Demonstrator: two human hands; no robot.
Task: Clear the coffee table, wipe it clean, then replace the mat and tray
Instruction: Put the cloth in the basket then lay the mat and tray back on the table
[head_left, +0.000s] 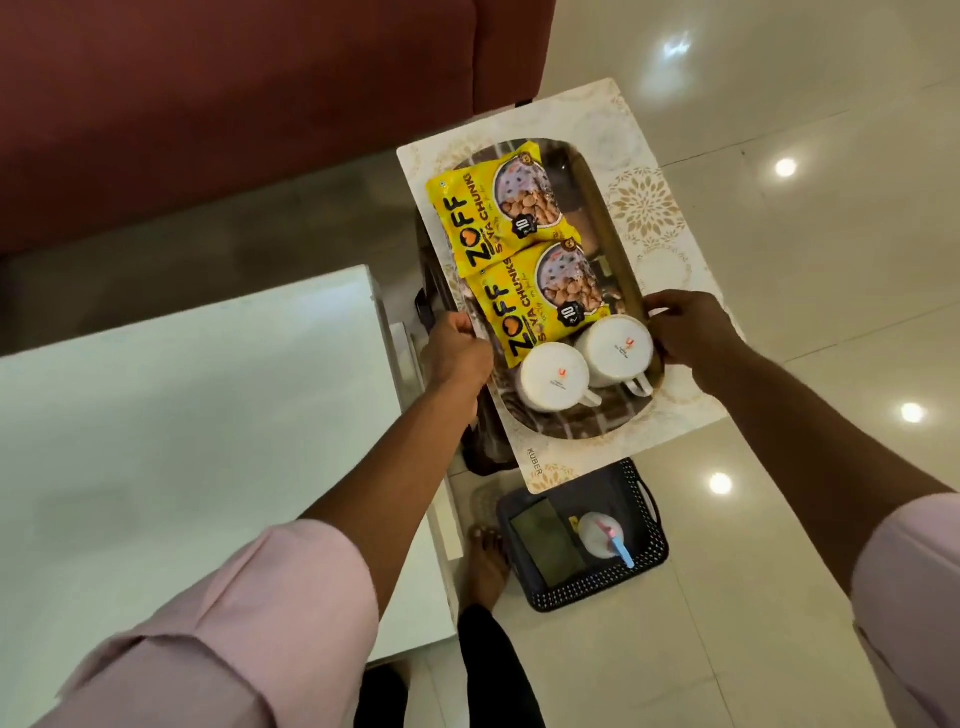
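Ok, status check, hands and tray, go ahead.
Left hand and right hand grip tray edges. Tray on mat, off the coffee table. Black basket on floor below.

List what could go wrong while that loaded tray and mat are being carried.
1. Both cups sit upturned and loose on the tray; a tilt could slide them off.
2. The two yellow packets lie loose and could slip too.
3. The left hand and right hand grip only near one end, and the mat underneath looks flexible, so the far end may sag. The black basket on the floor sits beside the bare foot, a tripping hazard.
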